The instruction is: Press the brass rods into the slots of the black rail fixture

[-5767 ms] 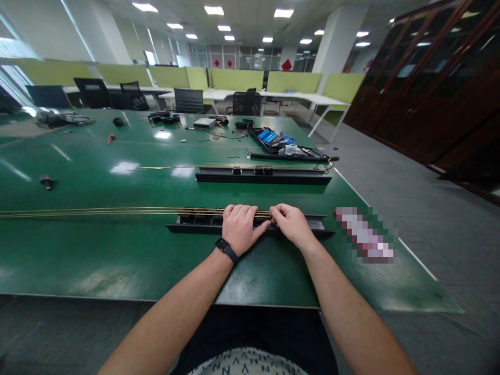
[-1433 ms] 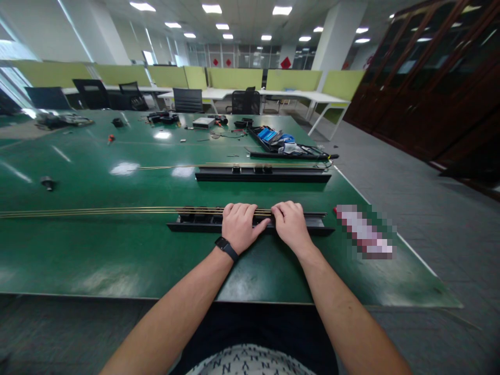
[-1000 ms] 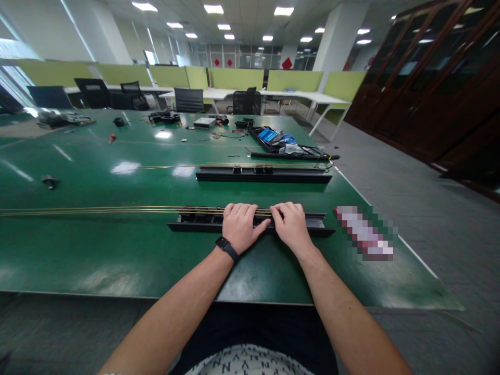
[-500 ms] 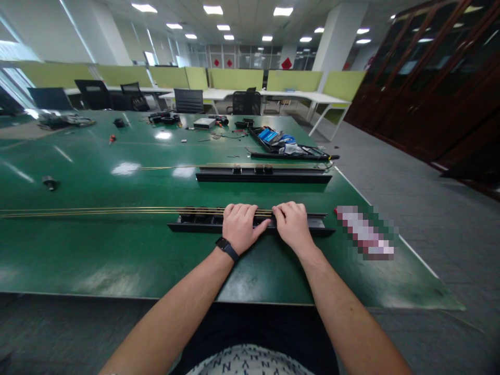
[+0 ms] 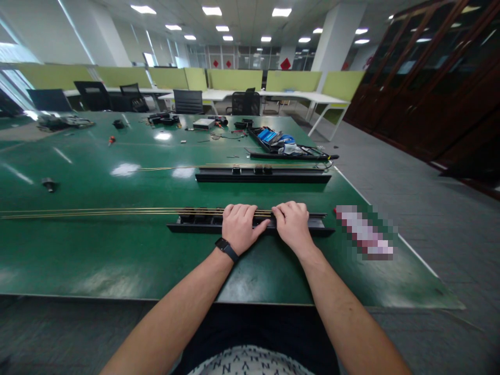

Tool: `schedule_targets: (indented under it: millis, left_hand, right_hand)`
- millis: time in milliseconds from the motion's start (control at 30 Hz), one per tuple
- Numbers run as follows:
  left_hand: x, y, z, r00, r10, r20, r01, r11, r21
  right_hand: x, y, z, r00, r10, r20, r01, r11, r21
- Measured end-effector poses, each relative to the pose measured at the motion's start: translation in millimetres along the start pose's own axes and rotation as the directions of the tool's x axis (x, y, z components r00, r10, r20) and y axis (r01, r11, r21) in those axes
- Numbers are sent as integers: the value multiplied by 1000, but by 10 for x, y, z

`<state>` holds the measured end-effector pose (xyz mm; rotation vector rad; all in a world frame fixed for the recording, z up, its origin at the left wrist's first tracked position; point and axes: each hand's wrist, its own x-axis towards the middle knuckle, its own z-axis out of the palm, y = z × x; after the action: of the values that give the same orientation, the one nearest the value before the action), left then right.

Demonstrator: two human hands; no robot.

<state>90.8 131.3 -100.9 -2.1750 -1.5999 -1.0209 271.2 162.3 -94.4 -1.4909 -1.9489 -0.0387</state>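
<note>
A long black channel-shaped rail [image 5: 195,228] lies across the green table before me, with black blocks inside it. Several thin brass-coloured rods [image 5: 117,211] run along its top and stretch far out to the left. My left hand [image 5: 241,228] is closed over the rods and the rail's middle, its thumb pointing right. Close beside it, my right hand [image 5: 292,225] has its fingers pinched at the right end of the rods, over the rail. What lies between those fingertips is hidden.
Behind lies a second black rail [image 5: 263,178] with blocks and thin rods. Beyond it are a black tray [image 5: 253,136] with blue items and a white box [image 5: 203,123]. A blurred-out pinkish item [image 5: 363,232] is at right. A small dark part [image 5: 49,184] sits left.
</note>
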Motion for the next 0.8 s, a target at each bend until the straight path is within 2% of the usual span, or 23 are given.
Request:
schedule_targets:
  millis: [433, 800]
  left_hand:
    - [2, 6, -5, 1000, 5, -2, -5, 1000, -4]
    - [9, 9, -14, 1000, -3, 9, 3, 1000, -3]
  right_hand:
    - [-7, -38, -16, 1000, -12, 28, 11, 1000, 7]
    - [-22, -22, -30, 999, 20, -27, -20, 1000, -1]
